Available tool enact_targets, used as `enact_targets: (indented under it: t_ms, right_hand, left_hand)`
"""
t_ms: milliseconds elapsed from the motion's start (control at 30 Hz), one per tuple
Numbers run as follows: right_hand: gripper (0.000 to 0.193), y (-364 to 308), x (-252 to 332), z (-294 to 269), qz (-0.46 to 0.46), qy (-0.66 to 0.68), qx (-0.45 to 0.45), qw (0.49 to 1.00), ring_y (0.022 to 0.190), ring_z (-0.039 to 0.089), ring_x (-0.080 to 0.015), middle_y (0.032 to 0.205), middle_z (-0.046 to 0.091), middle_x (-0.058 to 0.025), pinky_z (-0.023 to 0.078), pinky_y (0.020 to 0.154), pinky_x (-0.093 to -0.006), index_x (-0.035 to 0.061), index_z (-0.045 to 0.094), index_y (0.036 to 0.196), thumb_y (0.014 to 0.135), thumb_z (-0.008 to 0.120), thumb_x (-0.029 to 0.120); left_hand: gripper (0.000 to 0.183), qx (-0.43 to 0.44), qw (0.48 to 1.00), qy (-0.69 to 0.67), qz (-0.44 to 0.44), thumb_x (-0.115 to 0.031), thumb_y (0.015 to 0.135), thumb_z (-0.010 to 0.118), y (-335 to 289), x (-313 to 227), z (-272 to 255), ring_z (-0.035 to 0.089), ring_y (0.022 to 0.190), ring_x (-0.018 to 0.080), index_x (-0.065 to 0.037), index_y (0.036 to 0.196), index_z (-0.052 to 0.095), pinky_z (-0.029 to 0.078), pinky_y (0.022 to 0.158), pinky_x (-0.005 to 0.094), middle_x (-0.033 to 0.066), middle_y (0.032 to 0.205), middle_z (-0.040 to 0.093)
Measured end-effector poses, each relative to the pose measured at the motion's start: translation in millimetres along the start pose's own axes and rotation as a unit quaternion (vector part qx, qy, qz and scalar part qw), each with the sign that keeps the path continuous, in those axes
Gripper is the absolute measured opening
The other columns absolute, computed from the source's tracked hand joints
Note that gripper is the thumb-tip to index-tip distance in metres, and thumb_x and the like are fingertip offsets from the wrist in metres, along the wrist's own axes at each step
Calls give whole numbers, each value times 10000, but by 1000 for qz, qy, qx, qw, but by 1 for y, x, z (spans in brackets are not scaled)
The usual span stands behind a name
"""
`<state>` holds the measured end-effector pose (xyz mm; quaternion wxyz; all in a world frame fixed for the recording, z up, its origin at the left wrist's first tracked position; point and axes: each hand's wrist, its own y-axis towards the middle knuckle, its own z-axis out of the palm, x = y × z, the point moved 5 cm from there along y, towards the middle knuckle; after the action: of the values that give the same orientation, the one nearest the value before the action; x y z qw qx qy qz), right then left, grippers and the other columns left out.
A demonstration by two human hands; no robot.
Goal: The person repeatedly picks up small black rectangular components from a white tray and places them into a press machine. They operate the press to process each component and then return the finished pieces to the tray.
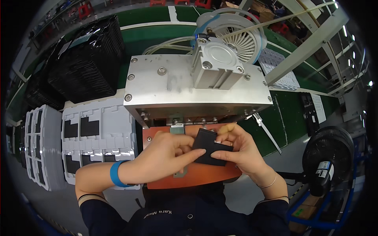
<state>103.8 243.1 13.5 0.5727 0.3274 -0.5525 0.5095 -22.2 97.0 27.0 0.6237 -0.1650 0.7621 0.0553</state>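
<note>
Between my two hands is a flat black L-shaped piece (pixel 208 151), tilted above the orange base plate (pixel 169 183) of a metal press. My left hand (pixel 169 151) grips its left side, the thumb lying on its face. My right hand (pixel 240 149) holds the right side, with the thumb on the lower part and the fingers at the notch, where a small whitish bit shows. A yellowish cover sits on a right fingertip. Behind my hands stands the silver press (pixel 169 86) with a square cylinder block (pixel 218 59) on top.
At left, a white tray (pixel 106 135) holds several black pieces, beside a stack of white trays (pixel 43 145). Black trays (pixel 88 59) are piled behind. A caliper (pixel 267 131) lies on the green bench at right. A black fan (pixel 328 157) stands nearby; a white fan (pixel 244 39) sits behind the press.
</note>
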Motion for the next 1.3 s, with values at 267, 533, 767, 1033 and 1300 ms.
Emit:
enact_targets:
  t_ms: [267,533,767,1033,1300]
  right_hand:
    - [196,10,5,5,49,-95,9,994,692,572,-54,776,633,15,463,623,-203,14,701,937,927,688,209]
    - [119,-9,3,-10,-34,-133,-33,990,657,565,-79,786,620,-37,443,607,-217,-16,660,810,894,681,65]
    - [89,13,2,25,25,-101,69,992,723,565,-78,827,625,-33,454,649,-222,-21,653,837,886,694,42]
    - [82,35,46,107,-141,-337,234,901,715,588,-127,760,599,-48,464,627,-249,9,682,898,840,724,50]
    - [155,148,-17,249,-386,-564,203,701,993,609,-326,994,657,-132,512,789,-393,26,681,949,864,667,155]
  left_hand:
    - [234,90,978,-147,-113,-191,964,643,-17,5,14,627,553,51,18,858,652,447,515,185,33,701,669]
    - [252,-134,974,-97,-155,-218,956,642,-116,31,-87,647,563,71,-30,789,614,495,572,191,17,652,640]
    - [280,-333,916,-63,-213,-273,937,661,-128,140,-181,615,516,82,-42,783,623,456,487,200,23,595,620]
    - [327,-461,777,427,-42,-237,791,796,-139,101,-169,508,431,217,-26,693,566,387,439,324,95,513,505]
    - [244,-340,761,546,92,-198,714,810,-189,99,-112,577,764,230,-68,730,604,481,627,346,50,738,579]
